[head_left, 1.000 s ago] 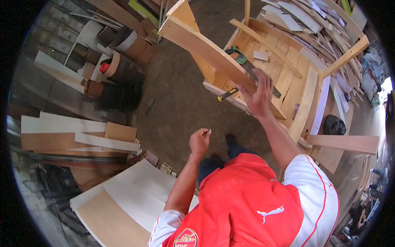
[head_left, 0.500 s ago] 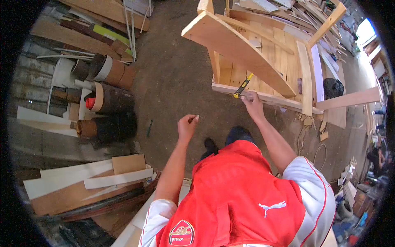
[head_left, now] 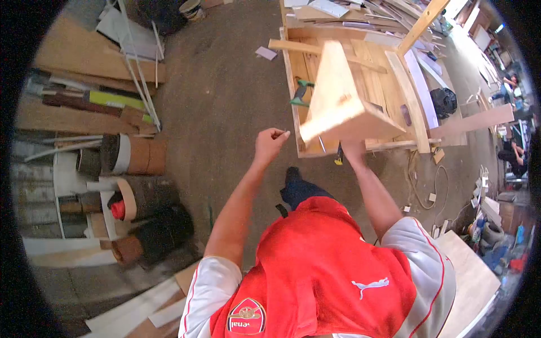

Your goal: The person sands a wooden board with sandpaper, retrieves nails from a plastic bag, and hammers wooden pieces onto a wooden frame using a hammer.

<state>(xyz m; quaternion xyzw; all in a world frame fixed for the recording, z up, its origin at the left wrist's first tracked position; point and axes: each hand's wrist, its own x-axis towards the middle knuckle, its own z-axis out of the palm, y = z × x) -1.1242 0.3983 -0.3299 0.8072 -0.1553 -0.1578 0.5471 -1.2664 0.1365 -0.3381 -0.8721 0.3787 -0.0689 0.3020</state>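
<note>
My left hand (head_left: 270, 146) is raised over the floor with thumb and fingers pinched on something small and pale that I cannot make out. Beyond it stands a wooden frame with a planked panel (head_left: 369, 73). My right hand (head_left: 354, 151) is at the frame's near edge, its fingers hidden behind a slanted wooden leg (head_left: 360, 124). Just left of that hand is a yellow and black cutter (head_left: 338, 156). A green-handled saw (head_left: 301, 92) lies on the panel, its blade partly hidden by the leg.
Rolls of sheet material (head_left: 149, 197) and stacked boards (head_left: 84, 96) are on the left. Offcuts (head_left: 360, 11) are piled behind the frame. A black bag (head_left: 443, 102) lies to its right, with a cable (head_left: 445, 188) on the floor nearer me. People (head_left: 514, 152) are at the far right.
The view has swung, bringing the frame's leg end-on. My right hand has gone from the leg's upper edge to the frame's near edge. My left hand stays pinched.
</note>
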